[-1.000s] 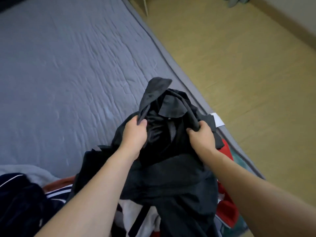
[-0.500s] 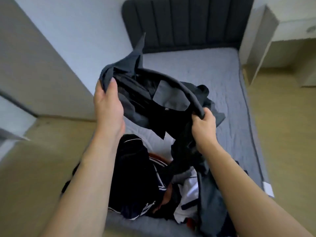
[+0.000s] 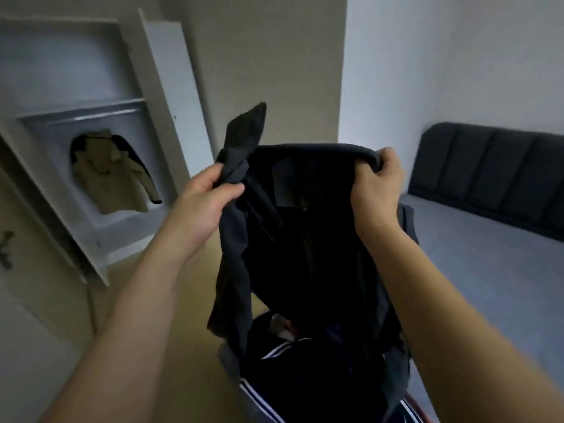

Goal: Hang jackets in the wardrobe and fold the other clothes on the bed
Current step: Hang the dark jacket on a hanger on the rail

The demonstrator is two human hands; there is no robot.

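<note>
The dark jacket (image 3: 305,239) is up off the bed (image 3: 488,270) now, the view swung from the headboard toward the open wardrobe (image 3: 100,123). It hangs lengthwise straight down between the hands, collar on top. The left hand (image 3: 204,203) pinches one shoulder, the right hand (image 3: 377,184) clenches the collar edge. Left of the left hand, a tan coat (image 3: 113,175) hangs inside.

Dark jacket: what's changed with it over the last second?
The dark jacket was lifted off the clothes pile on the bed and is now held up, with the view turned toward the open wardrobe. Left hand and right hand kept gripping its collar throughout.
</note>
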